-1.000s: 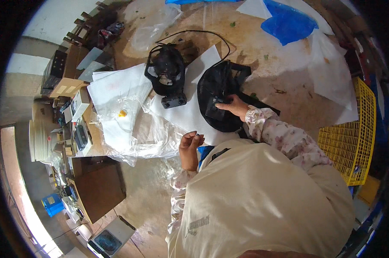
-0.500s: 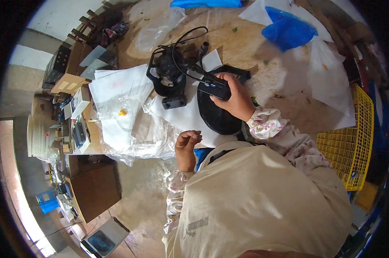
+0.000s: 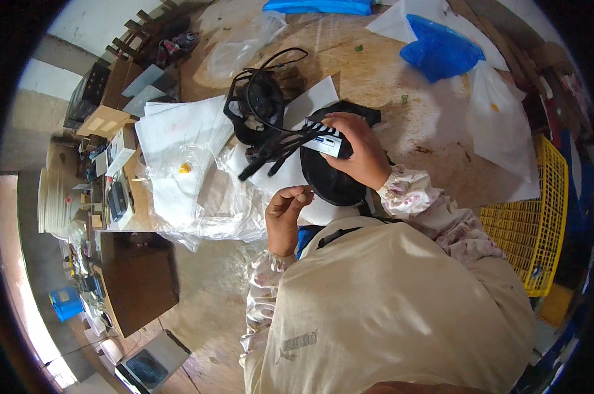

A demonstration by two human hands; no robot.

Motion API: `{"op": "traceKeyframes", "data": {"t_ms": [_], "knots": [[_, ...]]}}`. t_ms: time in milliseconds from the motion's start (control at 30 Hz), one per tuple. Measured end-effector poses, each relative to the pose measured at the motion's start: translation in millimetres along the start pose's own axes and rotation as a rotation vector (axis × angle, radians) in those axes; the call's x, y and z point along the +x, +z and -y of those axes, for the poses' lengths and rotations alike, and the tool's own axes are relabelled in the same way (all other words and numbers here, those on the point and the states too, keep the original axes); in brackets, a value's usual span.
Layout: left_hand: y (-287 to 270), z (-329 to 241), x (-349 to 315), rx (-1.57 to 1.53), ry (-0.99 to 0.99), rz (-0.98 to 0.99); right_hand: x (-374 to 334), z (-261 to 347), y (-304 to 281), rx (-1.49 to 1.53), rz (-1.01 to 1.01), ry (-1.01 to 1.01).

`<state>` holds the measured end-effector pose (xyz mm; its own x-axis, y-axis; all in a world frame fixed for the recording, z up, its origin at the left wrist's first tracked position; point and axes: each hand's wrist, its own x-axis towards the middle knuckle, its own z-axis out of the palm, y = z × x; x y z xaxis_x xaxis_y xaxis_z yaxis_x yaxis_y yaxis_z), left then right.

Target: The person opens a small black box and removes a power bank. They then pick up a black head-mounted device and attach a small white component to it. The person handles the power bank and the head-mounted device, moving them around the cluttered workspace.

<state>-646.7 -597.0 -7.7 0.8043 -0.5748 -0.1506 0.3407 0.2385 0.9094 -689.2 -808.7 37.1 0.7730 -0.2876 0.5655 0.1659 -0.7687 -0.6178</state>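
Observation:
My right hand grips a small box with a white and blue face, held over a round black pad-like thing on the table. Black cables hang from the box toward the left. My left hand is closed at the table's near edge, thumb pressed to fingers, close to the round thing's lower left rim. Whatever it pinches, if anything, is too small to make out. A black strapped headgear-like thing lies left of the box, partly behind the cables.
White foam sheets and crumpled clear plastic cover the table's left. A blue plastic bag lies at far right, above a clear plastic sheet. At right stands a yellow plastic crate. Cardboard boxes stand at left.
The box has turned in my right hand, so its white and blue face shows. Its cables have swung down and left. My left hand has risen slightly toward the round black thing.

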Motion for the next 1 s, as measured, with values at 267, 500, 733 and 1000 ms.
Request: {"op": "traceKeyframes", "data": {"t_ms": [267, 500, 733, 1000], "knots": [[13, -9, 13, -0.212, 0.053, 0.077, 3, 2, 1, -0.097, -0.018, -0.106], [16, -13, 17, -0.210, 0.034, 0.038, 6, 3, 2, -0.112, 0.004, -0.106], [19, -15, 19, -0.198, 0.058, 0.001, 8, 5, 5, -0.089, 0.003, -0.111], [20, -14, 18, -0.102, 0.156, 0.008, 6, 7, 5, -0.071, 0.033, -0.090]]}}
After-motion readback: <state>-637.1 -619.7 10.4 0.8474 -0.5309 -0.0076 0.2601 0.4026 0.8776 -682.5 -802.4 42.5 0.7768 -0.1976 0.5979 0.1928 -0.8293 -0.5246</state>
